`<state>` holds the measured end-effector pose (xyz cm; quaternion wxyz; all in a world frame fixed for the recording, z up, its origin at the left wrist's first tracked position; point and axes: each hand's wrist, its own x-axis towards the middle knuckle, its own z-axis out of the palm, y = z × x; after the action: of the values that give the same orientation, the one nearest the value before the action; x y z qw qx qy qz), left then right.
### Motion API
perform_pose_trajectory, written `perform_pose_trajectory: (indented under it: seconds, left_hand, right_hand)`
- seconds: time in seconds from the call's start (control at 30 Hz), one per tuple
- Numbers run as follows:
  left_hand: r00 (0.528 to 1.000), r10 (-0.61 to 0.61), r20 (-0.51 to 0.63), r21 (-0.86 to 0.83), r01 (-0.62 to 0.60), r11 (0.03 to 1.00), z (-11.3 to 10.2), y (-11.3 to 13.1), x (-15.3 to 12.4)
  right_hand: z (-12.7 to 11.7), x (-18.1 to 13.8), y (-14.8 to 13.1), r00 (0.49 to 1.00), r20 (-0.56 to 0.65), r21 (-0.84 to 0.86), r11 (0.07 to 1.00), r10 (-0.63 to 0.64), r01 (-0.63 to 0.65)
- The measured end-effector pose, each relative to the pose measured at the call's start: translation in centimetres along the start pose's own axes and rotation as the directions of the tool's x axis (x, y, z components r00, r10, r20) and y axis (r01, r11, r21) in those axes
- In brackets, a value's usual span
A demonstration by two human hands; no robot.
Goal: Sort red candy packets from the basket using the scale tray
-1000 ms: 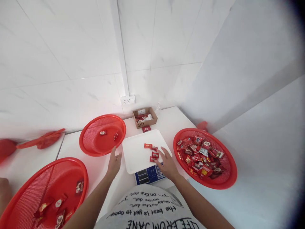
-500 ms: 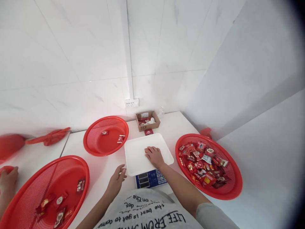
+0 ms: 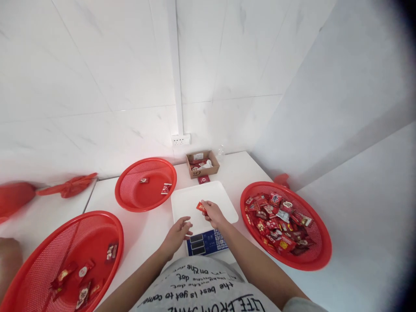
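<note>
My right hand (image 3: 212,213) is closed over the white pan (image 3: 224,201) of the digital scale (image 3: 205,242), with a red candy packet (image 3: 201,207) sticking out of its fingers. More packets may be hidden in the fist. My left hand (image 3: 178,232) hovers just left of it at the pan's front edge, fingers loosely curled and apart, holding nothing. A red mesh basket (image 3: 320,236) full of several red packets (image 3: 276,219) lies to the right.
A red basket (image 3: 130,190) behind left holds two packets. A bigger red basket (image 3: 39,242) at front left holds several. A small cardboard box (image 3: 202,163) stands by the wall under a socket (image 3: 180,139). Another person's hand (image 3: 8,264) shows at the far left.
My right hand gathered the packets off the scale pan and lifted, now pinching a red packet. My left hand moved right, from beside the pan to its front edge.
</note>
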<state>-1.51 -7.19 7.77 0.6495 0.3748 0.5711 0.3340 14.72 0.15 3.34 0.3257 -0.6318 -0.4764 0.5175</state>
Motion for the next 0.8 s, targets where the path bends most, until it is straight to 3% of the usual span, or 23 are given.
perform_pose_trajectory:
  seconds: [0.1,0.17,0.27,0.37,0.5,0.6,0.7,0.8]
  left_hand:
    - [1.000,0.024,0.007,-0.040,-0.024,0.999,0.9,0.9,0.9]
    - [0.998,0.067,0.005,-0.020,-0.066,0.998,1.3,1.0,1.4]
    - [0.993,0.113,-0.019,-0.038,-0.114,0.993,1.5,0.8,1.9]
    - [0.994,0.093,-0.057,-0.185,-0.102,0.977,0.8,0.8,2.5]
    - [0.970,0.033,-0.241,-0.487,-0.150,0.861,-2.2,2.9,4.2]
    - [0.947,0.022,-0.321,-0.555,-0.207,0.806,-4.5,5.0,5.1]
    - [0.965,-0.076,-0.252,-0.596,-0.093,0.797,-4.5,5.4,5.1]
    - [0.966,-0.255,-0.046,-0.557,0.187,0.809,-2.0,3.7,4.1]
  right_hand:
    - [0.5,-2.6,-1.2,0.962,0.265,0.300,0.942,0.067,-0.148]
    - [0.5,-4.0,-1.8,0.928,0.362,0.416,0.877,0.081,-0.239]
    - [0.1,-5.3,-1.9,0.927,0.345,0.457,0.837,0.147,-0.302]
    - [-0.4,-5.6,-1.4,0.913,0.326,0.515,0.763,0.247,-0.390]
    - [-1.2,-5.4,-1.0,0.893,0.292,0.650,0.614,0.342,-0.447]
    - [-1.5,-5.3,-1.2,0.879,0.312,0.737,0.492,0.360,-0.463]
    - [-1.2,-5.1,-1.5,0.882,0.344,0.793,0.404,0.322,-0.457]
    - [-0.6,-4.9,-1.9,0.910,0.328,0.830,0.382,0.254,-0.406]
